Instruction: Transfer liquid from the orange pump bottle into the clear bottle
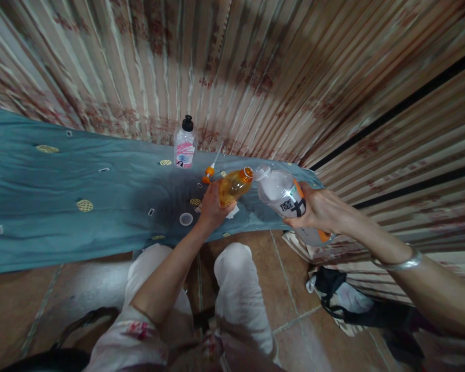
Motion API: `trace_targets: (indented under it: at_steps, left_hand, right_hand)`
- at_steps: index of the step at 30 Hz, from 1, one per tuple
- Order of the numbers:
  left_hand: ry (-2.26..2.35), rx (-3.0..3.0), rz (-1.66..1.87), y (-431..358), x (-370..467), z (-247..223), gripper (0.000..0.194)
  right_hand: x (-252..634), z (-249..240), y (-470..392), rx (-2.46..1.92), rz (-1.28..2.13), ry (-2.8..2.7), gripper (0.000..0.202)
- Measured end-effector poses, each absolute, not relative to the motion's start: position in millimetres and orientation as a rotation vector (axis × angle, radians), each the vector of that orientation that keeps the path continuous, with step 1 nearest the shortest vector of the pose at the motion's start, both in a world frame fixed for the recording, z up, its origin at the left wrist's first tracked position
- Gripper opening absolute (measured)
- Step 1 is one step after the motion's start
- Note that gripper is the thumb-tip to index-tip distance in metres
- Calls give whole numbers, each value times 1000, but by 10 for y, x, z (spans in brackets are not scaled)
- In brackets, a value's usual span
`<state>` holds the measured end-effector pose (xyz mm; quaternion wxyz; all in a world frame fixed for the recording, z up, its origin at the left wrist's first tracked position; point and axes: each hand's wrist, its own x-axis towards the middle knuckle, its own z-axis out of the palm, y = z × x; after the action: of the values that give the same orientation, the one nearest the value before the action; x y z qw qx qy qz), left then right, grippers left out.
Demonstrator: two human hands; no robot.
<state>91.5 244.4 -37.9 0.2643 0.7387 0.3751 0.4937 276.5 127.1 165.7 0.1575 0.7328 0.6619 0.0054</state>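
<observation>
My left hand [214,205] is closed around an amber see-through bottle [234,187], tilted with its uncapped mouth to the upper right. My right hand [318,209] grips a large clear plastic bottle [277,188] with a white and orange label. That bottle leans left, its neck right at the amber bottle's mouth; whether the two rims touch I cannot tell. Just behind my left hand lies an orange pump top [208,174] with a thin pale tube. A clear bottle with a black cap and pink label [185,147] stands farther back on the cloth.
A teal cloth [116,196] with yellow patterns covers the low surface before me. On it lie a small round clear lid [186,219] and a white scrap [233,211]. Pleated curtains [201,67] hang behind and at right. Dark and pale fabric items [344,294] lie at lower right.
</observation>
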Motion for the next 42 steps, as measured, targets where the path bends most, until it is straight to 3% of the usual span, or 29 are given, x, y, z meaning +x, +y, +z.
trace_targets:
  at_steps: [42]
  left_hand:
    - [969, 1964, 1345, 2452, 917, -413, 68]
  right_hand:
    - [2700, 1723, 1275, 2046, -45, 1867, 57]
